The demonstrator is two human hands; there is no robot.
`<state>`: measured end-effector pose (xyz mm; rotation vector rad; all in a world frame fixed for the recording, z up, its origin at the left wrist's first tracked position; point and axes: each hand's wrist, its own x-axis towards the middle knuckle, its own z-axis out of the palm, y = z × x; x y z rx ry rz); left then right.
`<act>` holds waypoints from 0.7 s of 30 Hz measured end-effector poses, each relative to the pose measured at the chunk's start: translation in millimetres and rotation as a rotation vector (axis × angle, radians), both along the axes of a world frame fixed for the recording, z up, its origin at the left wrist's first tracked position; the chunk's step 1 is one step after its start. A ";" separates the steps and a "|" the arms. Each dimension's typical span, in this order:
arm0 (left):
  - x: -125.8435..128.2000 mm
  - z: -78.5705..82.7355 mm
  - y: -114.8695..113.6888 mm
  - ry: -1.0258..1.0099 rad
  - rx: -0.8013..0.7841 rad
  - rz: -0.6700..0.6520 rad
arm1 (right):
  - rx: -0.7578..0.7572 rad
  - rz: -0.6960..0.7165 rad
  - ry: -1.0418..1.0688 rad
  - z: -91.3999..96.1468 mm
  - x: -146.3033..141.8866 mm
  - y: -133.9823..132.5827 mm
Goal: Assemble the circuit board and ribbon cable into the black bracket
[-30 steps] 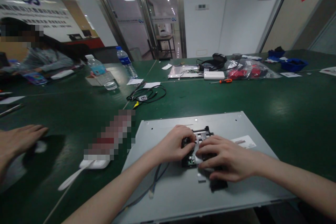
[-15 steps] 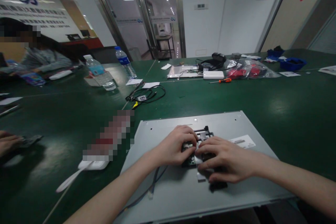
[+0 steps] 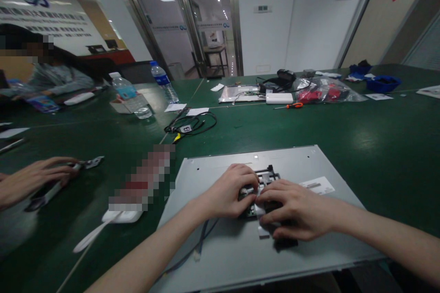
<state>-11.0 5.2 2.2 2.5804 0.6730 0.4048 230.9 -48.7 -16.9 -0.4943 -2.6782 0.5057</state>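
Observation:
A flat grey metal panel (image 3: 233,256) lies in front of me. Near its middle is a small circuit board (image 3: 250,210) in a black frame, partly covered by my fingers. My left hand (image 3: 233,190) curls over the board's left side, thumb and fingers closed on it. From the right, my right hand (image 3: 295,210) grips the board's other side, its bent fingers meeting the left fingertips. What lies under its palm is hidden. A white strip (image 3: 263,230) and a dark piece (image 3: 286,243) show below my right hand. A thin cable (image 3: 201,240) runs across the panel on the left.
Another person's hand (image 3: 44,176) holds a dark and silver object at the left. Between us lies a white-ended item with a strap (image 3: 125,216), mostly pixelated. Farther off are a coiled black cable (image 3: 192,123), water bottles (image 3: 163,82), an orange screwdriver (image 3: 292,106) and plastic bags (image 3: 330,90).
The other person's hand has come farther in from the left with the dark and silver object. My own hands stay in almost the same place on the board.

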 end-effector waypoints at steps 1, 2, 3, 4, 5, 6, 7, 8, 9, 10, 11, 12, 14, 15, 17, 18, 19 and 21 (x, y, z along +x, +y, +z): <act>0.1 -0.7 0.0 0.003 0.000 0.005 | 0.002 0.001 -0.005 -0.1 0.0 -0.3; 0.1 -1.3 0.1 0.006 -0.001 0.009 | 0.003 0.001 -0.011 0.0 0.0 -0.5; 0.1 -1.8 0.1 0.008 -0.001 0.011 | 0.005 0.000 -0.015 0.3 -0.1 -0.7; 0.1 -2.2 0.2 0.011 -0.003 0.010 | 0.007 -0.001 -0.017 0.6 -0.3 -0.9; 0.0 -2.6 0.2 0.012 -0.006 0.009 | 0.009 -0.002 -0.016 1.1 -0.5 -1.1; -0.1 -2.8 0.3 0.013 -0.008 0.009 | 0.010 -0.002 -0.015 1.6 -0.6 -1.2; -0.2 -3.0 0.4 0.013 -0.009 0.011 | 0.011 -0.001 -0.014 2.1 -0.8 -1.2; -0.3 -3.1 0.4 0.013 -0.009 0.013 | 0.011 0.000 -0.014 2.6 -1.0 -1.2; -0.4 -3.2 0.5 0.015 -0.009 0.014 | 0.010 0.000 -0.016 3.0 -1.1 -1.2; -0.4 -3.2 0.7 0.018 -0.009 0.015 | 0.009 0.000 -0.018 3.3 -1.3 -1.2; -0.5 -3.2 0.9 0.022 -0.009 0.014 | 0.006 -0.001 -0.021 3.4 -1.4 -1.1; -0.5 -3.2 1.1 0.026 -0.010 0.012 | 0.006 -0.001 -0.019 3.5 -1.6 -1.1; -0.6 -3.0 1.5 0.029 -0.008 0.009 | 0.006 -0.002 -0.018 3.5 -1.9 -1.0; -0.6 -2.8 1.7 0.028 -0.006 0.008 | 0.008 -0.002 -0.016 3.5 -2.0 -1.1; -0.5 -2.6 1.9 0.026 -0.002 0.009 | 0.013 -0.003 -0.017 3.5 -2.1 -1.1; -0.4 -2.6 1.9 0.025 -0.001 0.010 | 0.016 -0.004 -0.020 3.5 -2.0 -1.0; -0.3 -2.7 2.0 0.023 0.000 0.010 | 0.020 -0.002 -0.022 3.5 -1.8 -1.0; -0.1 -3.2 2.0 0.018 0.001 0.010 | 0.029 0.002 -0.025 3.1 -1.5 -0.8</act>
